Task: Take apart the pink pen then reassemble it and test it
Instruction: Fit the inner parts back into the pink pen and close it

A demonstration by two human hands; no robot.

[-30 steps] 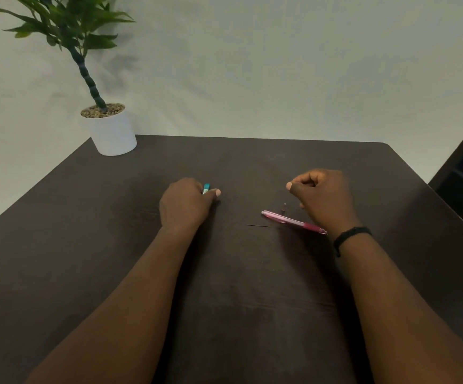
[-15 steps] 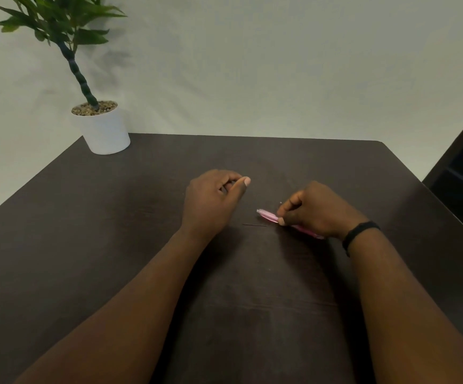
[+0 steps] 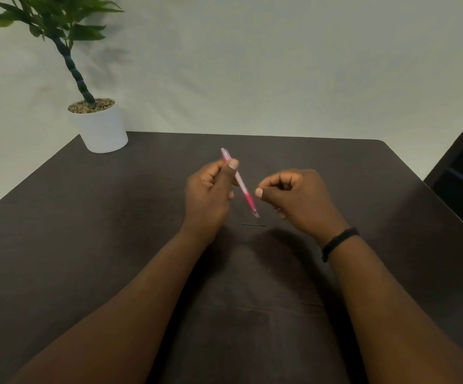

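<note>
table (image 3: 86, 245) open all round | only obstacle potted plant (image 3: 100, 128), far-left corner | thin rod (image 3: 253, 225), possibly

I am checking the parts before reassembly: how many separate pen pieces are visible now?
2. The pink pen body is held tilted in the left hand. A thin dark rod lies on the table. The right hand is closed and may hide a small piece.

Home/office: dark table (image 3: 114, 217), potted plant (image 3: 97, 117)
</note>
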